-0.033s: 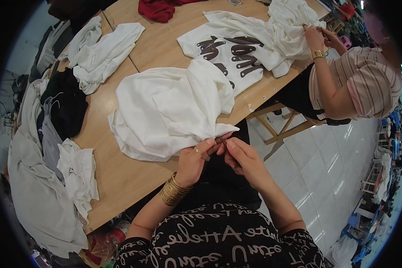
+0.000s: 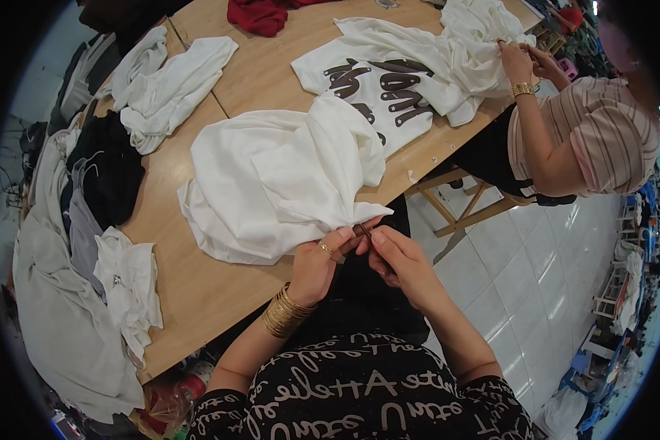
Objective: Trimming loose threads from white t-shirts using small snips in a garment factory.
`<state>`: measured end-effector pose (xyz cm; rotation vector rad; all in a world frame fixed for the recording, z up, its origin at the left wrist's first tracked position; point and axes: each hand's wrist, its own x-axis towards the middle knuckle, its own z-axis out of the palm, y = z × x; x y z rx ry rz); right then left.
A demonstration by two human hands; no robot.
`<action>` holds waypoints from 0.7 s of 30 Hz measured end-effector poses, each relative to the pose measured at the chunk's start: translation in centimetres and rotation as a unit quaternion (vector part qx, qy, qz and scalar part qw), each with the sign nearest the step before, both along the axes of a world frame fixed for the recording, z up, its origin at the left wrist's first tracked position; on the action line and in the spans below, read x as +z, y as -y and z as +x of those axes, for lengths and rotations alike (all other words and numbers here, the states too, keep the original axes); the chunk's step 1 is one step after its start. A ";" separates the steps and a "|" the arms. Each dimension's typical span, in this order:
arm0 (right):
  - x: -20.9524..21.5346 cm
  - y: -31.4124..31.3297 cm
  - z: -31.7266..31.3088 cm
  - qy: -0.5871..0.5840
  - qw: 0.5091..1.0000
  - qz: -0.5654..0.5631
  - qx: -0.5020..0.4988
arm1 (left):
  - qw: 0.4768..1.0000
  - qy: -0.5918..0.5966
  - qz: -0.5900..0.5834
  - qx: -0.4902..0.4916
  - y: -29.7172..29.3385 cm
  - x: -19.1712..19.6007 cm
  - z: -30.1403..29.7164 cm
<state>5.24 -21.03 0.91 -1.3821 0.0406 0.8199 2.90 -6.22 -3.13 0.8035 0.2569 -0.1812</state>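
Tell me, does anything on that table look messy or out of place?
Nothing looks damaged or spilled. The white garment lies bunched on the wooden table, its edge pinched in the left hand beside the right hand. Clothes hang over the table's left edge.

Matt white cloth garment [image 2: 271, 183], smooth wooden table [image 2: 271, 73]

No visible change vs. earlier pic. Left hand [image 2: 317, 268] & right hand [image 2: 400, 264] are in the same spot, same pinch at the corner of the white garment [image 2: 271, 183]. Cloth folds & co-worker's hands [image 2: 521, 62] across the surface [image 2: 271, 73] match too.
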 end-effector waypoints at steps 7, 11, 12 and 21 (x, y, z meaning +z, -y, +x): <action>-0.4 -0.4 -0.1 -0.007 1.000 0.018 0.001 | 0.999 0.022 -0.023 -0.021 -0.8 -1.1 -0.3; -0.8 -0.5 -0.1 -0.003 1.000 0.026 -0.006 | 0.999 0.019 -0.025 -0.028 -0.8 -1.2 -0.3; -0.9 -0.5 -0.2 -0.003 1.000 0.026 -0.006 | 0.999 0.019 -0.023 -0.028 -0.8 -1.3 -0.4; -0.6 -0.5 -0.1 -0.013 1.000 0.019 -0.002 | 0.999 0.013 -0.044 -0.028 -0.9 -1.4 -0.3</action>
